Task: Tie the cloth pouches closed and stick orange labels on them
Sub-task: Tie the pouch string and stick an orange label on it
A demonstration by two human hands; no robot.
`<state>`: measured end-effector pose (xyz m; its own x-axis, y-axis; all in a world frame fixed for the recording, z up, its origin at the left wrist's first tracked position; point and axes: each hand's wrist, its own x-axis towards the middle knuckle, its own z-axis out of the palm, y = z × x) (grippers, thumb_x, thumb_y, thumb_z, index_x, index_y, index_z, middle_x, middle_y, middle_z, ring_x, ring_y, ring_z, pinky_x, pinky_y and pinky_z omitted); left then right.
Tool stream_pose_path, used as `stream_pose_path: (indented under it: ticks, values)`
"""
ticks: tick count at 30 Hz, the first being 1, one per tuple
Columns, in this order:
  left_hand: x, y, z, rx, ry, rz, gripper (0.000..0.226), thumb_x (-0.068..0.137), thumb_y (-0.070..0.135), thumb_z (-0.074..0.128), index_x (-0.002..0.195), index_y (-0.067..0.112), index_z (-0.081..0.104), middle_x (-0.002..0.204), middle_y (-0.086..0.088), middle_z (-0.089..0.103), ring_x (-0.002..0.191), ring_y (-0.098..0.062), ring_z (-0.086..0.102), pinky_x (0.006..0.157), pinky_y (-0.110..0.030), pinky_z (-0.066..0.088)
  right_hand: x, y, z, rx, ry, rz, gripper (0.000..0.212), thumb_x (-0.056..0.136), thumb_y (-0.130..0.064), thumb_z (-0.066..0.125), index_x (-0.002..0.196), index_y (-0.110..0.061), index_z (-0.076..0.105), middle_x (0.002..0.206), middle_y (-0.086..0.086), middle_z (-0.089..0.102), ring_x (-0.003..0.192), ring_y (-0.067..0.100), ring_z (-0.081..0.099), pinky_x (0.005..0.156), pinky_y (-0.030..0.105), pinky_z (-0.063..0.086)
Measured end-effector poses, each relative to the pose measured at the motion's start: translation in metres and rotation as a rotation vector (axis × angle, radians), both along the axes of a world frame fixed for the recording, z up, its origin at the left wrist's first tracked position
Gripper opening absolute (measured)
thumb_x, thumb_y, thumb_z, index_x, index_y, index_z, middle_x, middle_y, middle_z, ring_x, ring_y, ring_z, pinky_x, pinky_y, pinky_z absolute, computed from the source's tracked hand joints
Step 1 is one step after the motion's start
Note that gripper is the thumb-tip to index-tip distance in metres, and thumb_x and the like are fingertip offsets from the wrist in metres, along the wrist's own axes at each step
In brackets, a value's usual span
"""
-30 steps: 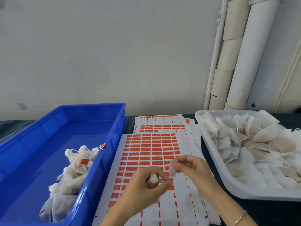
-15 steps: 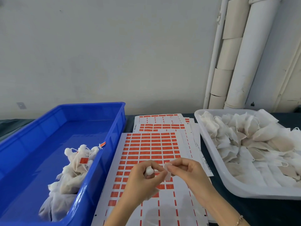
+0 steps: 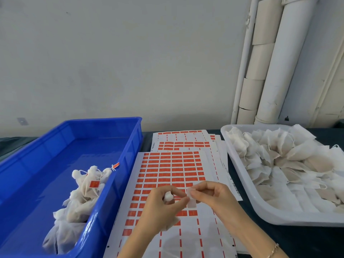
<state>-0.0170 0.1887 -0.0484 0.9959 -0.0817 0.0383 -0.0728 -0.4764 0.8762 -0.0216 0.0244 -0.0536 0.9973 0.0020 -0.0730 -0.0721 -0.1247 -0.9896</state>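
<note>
The left hand (image 3: 160, 207) is curled round a small white cloth pouch (image 3: 168, 196). Only the gathered top shows, a soft puckered tuft poking out between thumb and forefinger; the hand hides most of the body. Just beside it, the right hand (image 3: 212, 194) pinches a label (image 3: 191, 201) between thumb and forefinger, its pale side turned up, its other fingers loosely bent. Label and pouch sit close together above the sheet of orange labels (image 3: 167, 168), whose lower rows are mostly peeled bare. On the left, a blue bin (image 3: 130, 146) holds a heap of tied pouches (image 3: 81, 198), one showing an orange tag (image 3: 94, 183). On the right, a white tray (image 3: 270, 215) is piled with loose, crumpled pouches (image 3: 290, 161).
</note>
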Motion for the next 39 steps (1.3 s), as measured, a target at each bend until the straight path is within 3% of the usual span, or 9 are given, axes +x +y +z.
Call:
stream_pose_path:
  ticks: [3,6,11,12,14,17,22,31,39]
  values:
    - [-0.002,0.0,-0.001,-0.003,-0.005,0.014,0.013,0.075,0.032,0.078,0.067,0.03,0.068,0.065,0.02,0.065,0.069,0.001,0.063,0.049,-0.005,0.041,0.0,-0.001,0.001,0.011,0.041,0.032,0.01,0.077,-0.029,0.078,0.087,-0.03,0.075,0.091,-0.012,0.073,0.092,0.009,0.068,0.088,0.027,0.054]
    - [-0.003,-0.001,-0.002,-0.043,0.018,0.01,0.013,0.076,0.031,0.077,0.067,0.029,0.069,0.065,0.019,0.066,0.069,0.002,0.062,0.047,-0.003,0.04,0.003,-0.006,0.005,0.128,0.081,0.084,0.034,0.073,-0.022,0.082,0.104,-0.026,0.07,0.099,-0.004,0.072,0.101,0.016,0.067,0.096,0.035,0.052]
    - [-0.003,0.002,-0.003,-0.084,0.072,0.064,0.012,0.074,0.031,0.077,0.065,0.029,0.069,0.067,0.019,0.067,0.071,0.004,0.063,0.051,-0.01,0.042,0.006,-0.009,0.01,0.529,0.177,0.105,0.044,0.072,-0.041,0.07,0.113,-0.027,0.064,0.107,0.002,0.072,0.098,0.02,0.069,0.079,0.027,0.056]
    - [-0.003,0.003,-0.003,-0.094,0.083,0.076,0.011,0.074,0.03,0.078,0.066,0.028,0.07,0.067,0.019,0.067,0.072,0.003,0.064,0.051,-0.011,0.042,0.005,-0.011,0.011,0.503,0.148,0.086,0.047,0.07,-0.047,0.068,0.112,-0.027,0.065,0.105,-0.001,0.073,0.095,0.018,0.069,0.079,0.026,0.054]
    - [-0.003,0.005,-0.004,-0.122,0.099,0.09,0.01,0.074,0.027,0.078,0.068,0.026,0.071,0.067,0.018,0.067,0.071,0.003,0.064,0.05,-0.01,0.043,0.004,-0.014,0.009,0.191,0.032,0.077,0.048,0.066,-0.055,0.067,0.106,-0.028,0.068,0.1,-0.01,0.073,0.093,0.007,0.068,0.085,0.025,0.052]
    - [-0.003,0.006,-0.004,-0.144,0.112,0.079,0.009,0.074,0.025,0.078,0.069,0.025,0.071,0.065,0.013,0.067,0.064,0.002,0.063,0.047,-0.008,0.042,0.0,-0.011,0.007,-0.052,-0.033,0.114,0.023,0.075,-0.04,0.074,0.096,-0.03,0.073,0.094,-0.018,0.072,0.092,-0.002,0.066,0.077,0.014,0.053]
    - [-0.004,0.005,-0.001,-0.163,0.137,0.013,0.008,0.075,0.022,0.078,0.069,0.024,0.072,0.062,0.009,0.067,0.057,0.0,0.061,0.049,-0.008,0.043,-0.001,-0.005,0.002,-0.055,-0.07,0.121,0.02,0.076,-0.021,0.079,0.095,-0.025,0.073,0.091,-0.012,0.074,0.09,0.006,0.07,0.077,0.018,0.055]
    - [-0.008,0.012,0.0,-0.24,0.256,-0.114,0.005,0.081,0.033,0.071,0.082,0.028,0.073,0.058,0.005,0.057,0.05,-0.004,0.051,0.053,-0.016,0.044,0.0,-0.01,0.007,-0.003,-0.025,0.103,0.017,0.078,-0.02,0.077,0.094,-0.02,0.074,0.094,-0.01,0.074,0.092,0.007,0.069,0.083,0.023,0.053]
    - [-0.008,0.006,0.002,-0.202,0.186,-0.002,0.005,0.083,0.028,0.071,0.079,0.025,0.071,0.049,0.012,0.056,0.045,-0.003,0.052,0.048,-0.014,0.043,-0.003,-0.01,0.007,0.05,0.016,0.147,0.022,0.078,-0.028,0.074,0.099,-0.019,0.073,0.095,-0.006,0.074,0.088,0.011,0.07,0.075,0.018,0.054]
